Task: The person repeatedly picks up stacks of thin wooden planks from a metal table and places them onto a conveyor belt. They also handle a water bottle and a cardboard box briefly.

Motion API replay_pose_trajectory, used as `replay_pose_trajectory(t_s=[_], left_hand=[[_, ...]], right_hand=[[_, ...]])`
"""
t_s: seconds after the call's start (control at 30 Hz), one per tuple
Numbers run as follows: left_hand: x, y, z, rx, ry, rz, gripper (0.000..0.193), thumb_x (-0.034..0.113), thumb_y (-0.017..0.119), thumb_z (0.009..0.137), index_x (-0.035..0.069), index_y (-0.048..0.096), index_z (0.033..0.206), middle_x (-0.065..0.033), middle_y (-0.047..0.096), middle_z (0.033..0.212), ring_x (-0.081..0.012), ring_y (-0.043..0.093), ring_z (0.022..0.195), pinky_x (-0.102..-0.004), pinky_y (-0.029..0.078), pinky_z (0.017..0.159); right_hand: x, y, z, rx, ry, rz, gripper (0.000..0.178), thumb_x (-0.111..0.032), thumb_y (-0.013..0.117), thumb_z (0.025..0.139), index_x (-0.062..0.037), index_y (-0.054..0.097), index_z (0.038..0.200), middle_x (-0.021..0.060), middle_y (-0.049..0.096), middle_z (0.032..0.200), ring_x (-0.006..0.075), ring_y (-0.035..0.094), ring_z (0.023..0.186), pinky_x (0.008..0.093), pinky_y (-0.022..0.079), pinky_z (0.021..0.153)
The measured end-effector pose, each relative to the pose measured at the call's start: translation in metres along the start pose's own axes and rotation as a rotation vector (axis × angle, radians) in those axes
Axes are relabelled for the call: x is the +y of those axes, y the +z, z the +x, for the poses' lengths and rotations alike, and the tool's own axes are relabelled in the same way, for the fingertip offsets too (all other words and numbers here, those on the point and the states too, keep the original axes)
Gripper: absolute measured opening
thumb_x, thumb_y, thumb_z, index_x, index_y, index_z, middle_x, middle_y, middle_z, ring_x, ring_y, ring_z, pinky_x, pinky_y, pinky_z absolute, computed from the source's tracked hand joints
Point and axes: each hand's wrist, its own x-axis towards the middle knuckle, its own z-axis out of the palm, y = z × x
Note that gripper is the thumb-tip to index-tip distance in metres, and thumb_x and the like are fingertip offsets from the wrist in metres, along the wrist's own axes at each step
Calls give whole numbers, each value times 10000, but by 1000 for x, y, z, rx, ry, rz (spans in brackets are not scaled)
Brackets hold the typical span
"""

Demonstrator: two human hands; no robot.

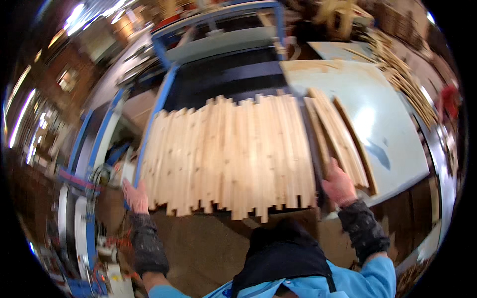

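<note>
A wide row of pale wooden slats (228, 154) lies side by side on a dark bed, with uneven near ends. At its near left corner is my left hand (136, 196), in a pinkish glove, fingers spread beside the blue frame edge and holding nothing. My right hand (340, 185), gloved alike, is just beyond the row's right side. Its fingers look parted by the near end of a separate slat (316, 131); motion blur hides whether they touch it. A few more loose slats (340, 136) lie to the right of that one.
A blue-framed machine (218, 42) with a grey crossbar stands at the far end of the bed. To the right is a pale, shiny tabletop (397, 149), with a heap of thin wooden strips (397, 74) beyond. Other blue-edged equipment (92, 149) stands at left.
</note>
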Motion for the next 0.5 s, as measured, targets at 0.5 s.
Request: replay_pose_trajectory(t_s=[0.5], left_hand=[[-99,-16,133,-18,21,376,860,261,753,902,45,391,1651,-225,453,1645,-411,438,1509,-536,384,1236]], right_hand=[[16,34,2,92,81,-114,619,-294,715,906,-51,586,1461,230,749,1220,422,708,1155,519,565,997]])
